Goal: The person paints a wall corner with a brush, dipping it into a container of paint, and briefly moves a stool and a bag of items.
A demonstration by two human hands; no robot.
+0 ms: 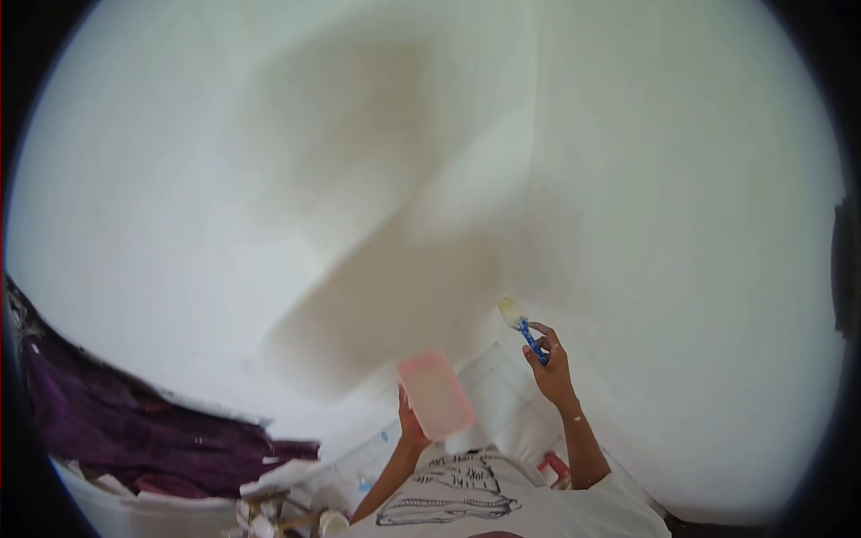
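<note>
A paintbrush (511, 313) with a blue, paint-spotted handle is pinched in the fingers of my right hand (554, 372), its pale bristles pointing up and left close to the white wall. My left hand (411, 421) grips a pink rectangular tub (438, 396) from its left side. Whitish paint covers the inside of the tub, which is tilted toward my view. The tub is lower and left of the brush, with a gap between them. Most of my left fingers are hidden behind the tub.
White walls (682, 269) meet in a corner ahead, with my shadow across them. Dark purple cloth (134, 430) lies at the lower left, above cluttered items (269, 516). A red object (554, 470) sits low beside my right forearm, near the tiled floor (489, 372).
</note>
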